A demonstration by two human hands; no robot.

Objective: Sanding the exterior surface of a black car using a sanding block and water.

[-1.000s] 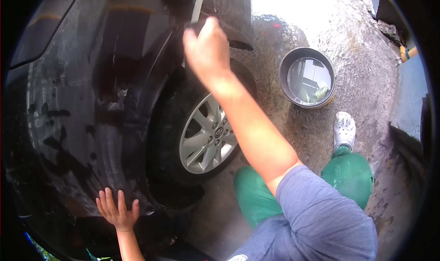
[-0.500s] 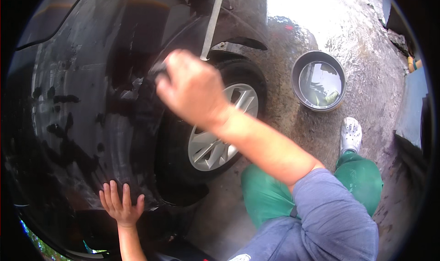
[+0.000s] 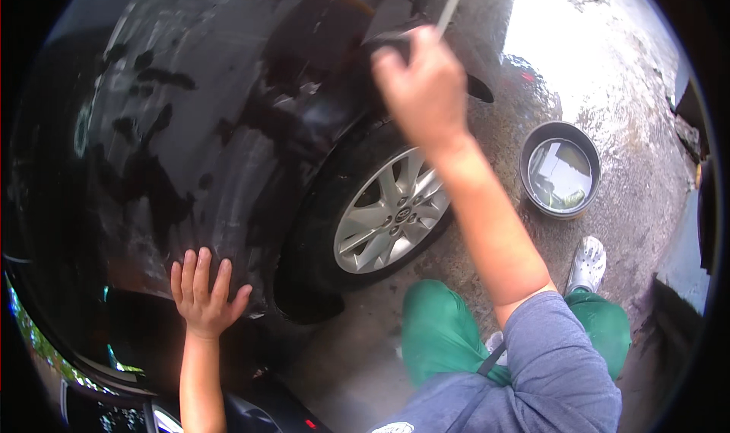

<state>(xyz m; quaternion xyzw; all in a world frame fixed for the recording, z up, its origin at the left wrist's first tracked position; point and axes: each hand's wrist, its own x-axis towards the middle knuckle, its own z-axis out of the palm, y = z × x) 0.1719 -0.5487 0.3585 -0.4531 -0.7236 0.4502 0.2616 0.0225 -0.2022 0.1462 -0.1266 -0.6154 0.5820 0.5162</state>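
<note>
My left hand lies flat on the lower part of a glossy black car panel, its fingers slightly apart and nothing in it. Higher up, above the front of the wheel arch, my right hand is closed against the bodywork, blurred by motion. Something dark seems to be under its fingers, but I cannot make it out. Dull grey smears and dark wet-looking patches mark the panel. Below the right hand is a black tyre with a silver spoked wheel, partly hidden by my right forearm.
A dark round bucket of cloudy water stands on the wet concrete floor to the right. My foot in a pale clog is just below it. A pale narrow strip runs up past my right hand. A bluish-grey panel stands at the far right.
My right hand has moved up and to the right along the bodywork. My left hand remains flat on the panel. The whole view has shifted, with the bucket now farther right and lower.
</note>
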